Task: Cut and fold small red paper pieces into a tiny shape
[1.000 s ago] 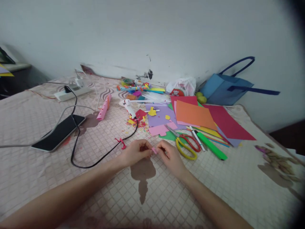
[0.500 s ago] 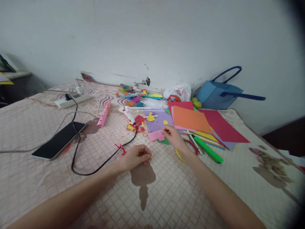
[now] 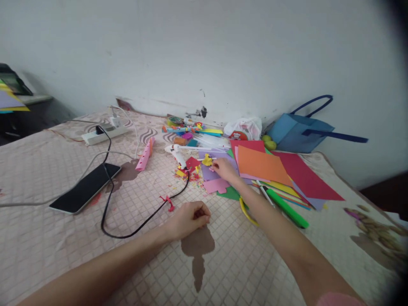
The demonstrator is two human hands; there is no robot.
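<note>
My left hand [image 3: 191, 217] rests on the patterned bedcover [image 3: 63, 238] with its fingers curled shut; nothing shows inside it. My right hand [image 3: 224, 169] reaches forward over the purple paper sheet [image 3: 208, 173], fingertips pinching a small pink scrap close to a yellow paper cut-out [image 3: 207, 160]. A pink cut paper piece [image 3: 216, 185] lies just in front of that hand. A white glue gun [image 3: 176, 153] with a black cord [image 3: 140, 225] lies to the left of the purple sheet.
Orange [image 3: 259, 163] and red paper sheets [image 3: 306, 176] are stacked at right, with a green marker [image 3: 287, 208] and yellow-handled scissors [image 3: 247, 212] under my forearm. A black phone [image 3: 86, 188], power strip [image 3: 102, 134], pink roll [image 3: 145, 155] lie left; a blue bag [image 3: 299, 131] stands at back.
My right hand left my left hand, moved forward and away to the purple sheet near the yellow cut-out. My left hand stayed closed on the cover.
</note>
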